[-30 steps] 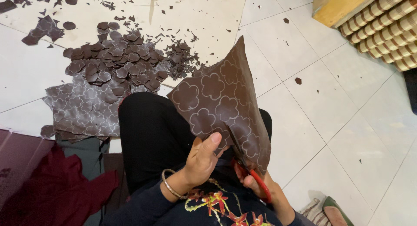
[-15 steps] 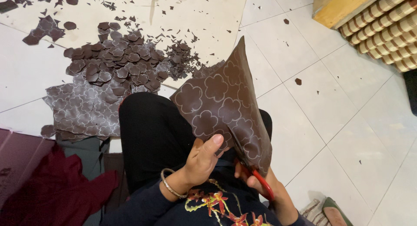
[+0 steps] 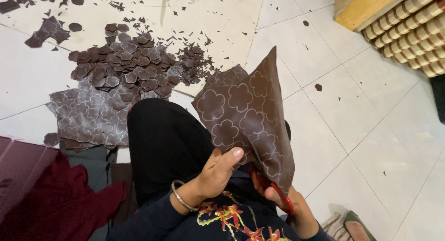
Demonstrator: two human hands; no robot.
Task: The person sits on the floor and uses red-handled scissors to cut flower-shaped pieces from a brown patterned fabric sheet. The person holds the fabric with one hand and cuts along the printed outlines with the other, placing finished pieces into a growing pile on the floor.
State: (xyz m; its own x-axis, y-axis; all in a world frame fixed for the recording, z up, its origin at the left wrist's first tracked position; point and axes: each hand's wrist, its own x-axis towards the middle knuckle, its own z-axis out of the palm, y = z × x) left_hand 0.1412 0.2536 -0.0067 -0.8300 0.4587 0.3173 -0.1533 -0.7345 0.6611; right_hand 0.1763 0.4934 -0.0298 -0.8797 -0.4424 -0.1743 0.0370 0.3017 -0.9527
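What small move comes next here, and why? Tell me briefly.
Probably close the red-handled scissors in the right hand along the nearest flower outline. The left hand already pinches the brown sheet upright at its lower edge, and a pile of cut flower shapes lies on the floor.

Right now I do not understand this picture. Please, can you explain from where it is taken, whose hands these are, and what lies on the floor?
The camera sits on a person's head and looks down at their lap and hands; no machine is here. The left hand pinches a brown sheet printed with flower outlines. The right hand, mostly hidden behind it, holds red-handled scissors. On the white tiled floor lie a pile of cut flower shapes, small scraps, and another printed sheet.
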